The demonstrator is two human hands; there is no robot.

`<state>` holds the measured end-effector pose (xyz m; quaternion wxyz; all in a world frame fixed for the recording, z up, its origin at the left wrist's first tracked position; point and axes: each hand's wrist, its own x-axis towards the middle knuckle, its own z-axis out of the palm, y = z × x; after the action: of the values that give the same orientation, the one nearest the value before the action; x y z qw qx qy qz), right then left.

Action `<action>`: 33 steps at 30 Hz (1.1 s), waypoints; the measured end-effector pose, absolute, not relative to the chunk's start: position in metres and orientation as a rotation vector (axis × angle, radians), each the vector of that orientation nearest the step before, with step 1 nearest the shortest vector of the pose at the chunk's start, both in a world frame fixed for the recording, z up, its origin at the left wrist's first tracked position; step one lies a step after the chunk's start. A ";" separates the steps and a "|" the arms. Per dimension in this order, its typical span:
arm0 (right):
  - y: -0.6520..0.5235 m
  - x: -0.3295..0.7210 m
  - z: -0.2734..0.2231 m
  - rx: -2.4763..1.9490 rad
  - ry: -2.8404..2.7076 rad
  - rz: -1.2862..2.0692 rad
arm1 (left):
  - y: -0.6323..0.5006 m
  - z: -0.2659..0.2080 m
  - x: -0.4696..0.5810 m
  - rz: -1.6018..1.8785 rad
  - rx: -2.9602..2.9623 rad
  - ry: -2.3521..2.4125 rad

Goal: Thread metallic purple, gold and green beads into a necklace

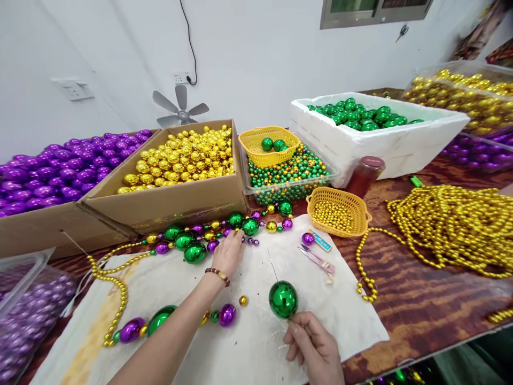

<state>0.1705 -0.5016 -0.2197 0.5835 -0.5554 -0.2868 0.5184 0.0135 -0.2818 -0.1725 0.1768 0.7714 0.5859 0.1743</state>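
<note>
My right hand (312, 342) is closed in a pinch just under a large shiny green ball (284, 299). A thin needle (272, 266) sticks up out of the ball's top, and its lower end goes down to my fingertips. Stretched across the white cloth, my left hand (229, 250) is at several small purple beads (251, 241); its fingertips are hidden behind the back of the hand. Finished-looking strands of green, purple and gold beads (195, 252) lie just beyond it. Under my left forearm runs another strand with a purple bead (227, 315); a loose gold bead (243, 301) lies nearby.
Thread snips (316, 260) and a purple ball (308, 238) lie right. Behind stand a carton of gold beads (168, 200), a yellow basket (340, 230), a foam box (385, 147) and a red-lidded jar (365, 176). Gold bead strings (452, 227) heap at right.
</note>
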 end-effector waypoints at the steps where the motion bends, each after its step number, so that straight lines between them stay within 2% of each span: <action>1: -0.502 0.171 -0.220 -1.294 -0.672 1.216 | -0.282 -0.172 0.013 0.523 2.155 1.646; 8: -0.504 0.173 -0.213 -1.218 -0.643 1.247 | -0.305 -0.150 0.016 0.698 1.838 1.394; 14: -0.508 0.182 -0.193 -1.168 -0.744 1.361 | -0.348 -0.122 0.020 0.841 0.786 0.819; 16: -0.510 0.184 -0.188 -1.171 -0.774 1.384 | -0.356 -0.118 0.021 0.853 0.645 0.746; 33: -0.516 0.184 -0.181 -1.227 -0.763 1.432 | -0.365 -0.116 0.030 0.924 0.448 0.774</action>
<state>0.1840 -0.5155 -0.1811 0.5260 -0.5130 -0.3190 0.5987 0.0304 -0.3653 -0.1163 0.8004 0.2089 0.3607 0.4310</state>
